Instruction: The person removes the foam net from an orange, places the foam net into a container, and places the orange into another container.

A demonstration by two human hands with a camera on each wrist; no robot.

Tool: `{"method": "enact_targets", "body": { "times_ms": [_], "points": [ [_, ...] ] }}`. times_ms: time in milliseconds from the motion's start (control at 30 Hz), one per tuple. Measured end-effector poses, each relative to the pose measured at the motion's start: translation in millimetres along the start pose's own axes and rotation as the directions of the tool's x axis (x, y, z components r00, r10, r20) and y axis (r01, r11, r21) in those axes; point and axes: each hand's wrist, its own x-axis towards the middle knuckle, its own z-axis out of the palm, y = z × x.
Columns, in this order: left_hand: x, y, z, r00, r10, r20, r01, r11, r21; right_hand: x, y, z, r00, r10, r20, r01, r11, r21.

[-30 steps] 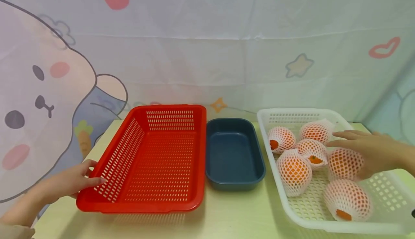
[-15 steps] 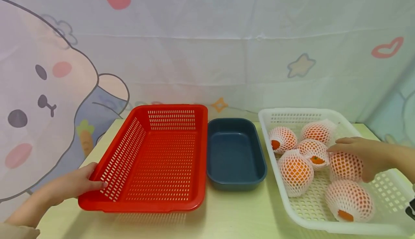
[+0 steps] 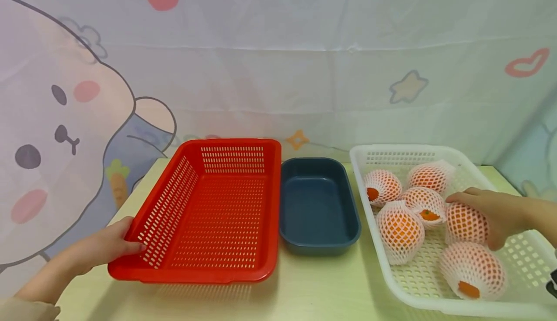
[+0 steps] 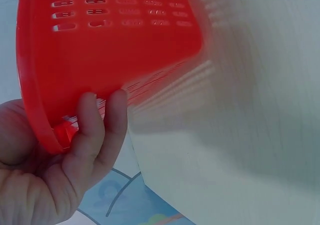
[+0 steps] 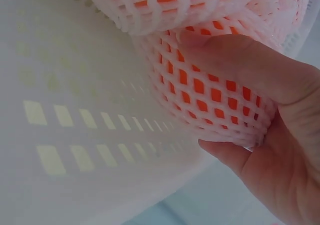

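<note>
Right hand (image 3: 496,212) grip cupped netted orange (image 3: 465,223); lift best gentle. Left hand (image 3: 104,246) pinched red basket (image 3: 209,214) rim.

A pale yellow-green table (image 3: 304,287) is shown from above, bounded at its far edge by a printed cartoon backdrop. Three containers are set directly on its surface in a row. At the left, a red perforated basket (image 3: 209,212) is placed, its long sides running from near to far. Just beside it, at the centre, a smaller dark blue tray (image 3: 317,205) is seen, set somewhat farther back, so that bare tabletop is left before it. At the right, a white perforated basket (image 3: 391,282) is placed, angled slightly, with its near right corner cut off by the frame.
</note>
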Motion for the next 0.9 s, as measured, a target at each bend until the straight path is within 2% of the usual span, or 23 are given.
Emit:
{"method": "enact_targets", "body": {
  "times_ms": [300,500,733,900],
  "points": [
    [2.7,-1.6,2.1,1.0,-0.009,-0.03,0.009,1.0,0.005,-0.2,9,5,0.999,-0.045,-0.007,0.045,0.999,0.019],
    [2.6,-1.1,2.4,0.999,-0.015,-0.031,0.015,1.0,-0.002,1.3,11,6,0.997,-0.069,-0.023,0.069,0.997,-0.016],
    [2.7,-2.5,2.5,0.999,-0.024,-0.033,0.024,1.0,-0.001,2.6,7,4,0.999,-0.004,-0.038,0.0,0.995,-0.096],
    [2.4,-5.1,3.2,0.999,-0.036,-0.033,0.036,0.999,0.0,7.0,5,5,1.0,0.014,0.006,-0.013,0.993,-0.118]
  ]
}}
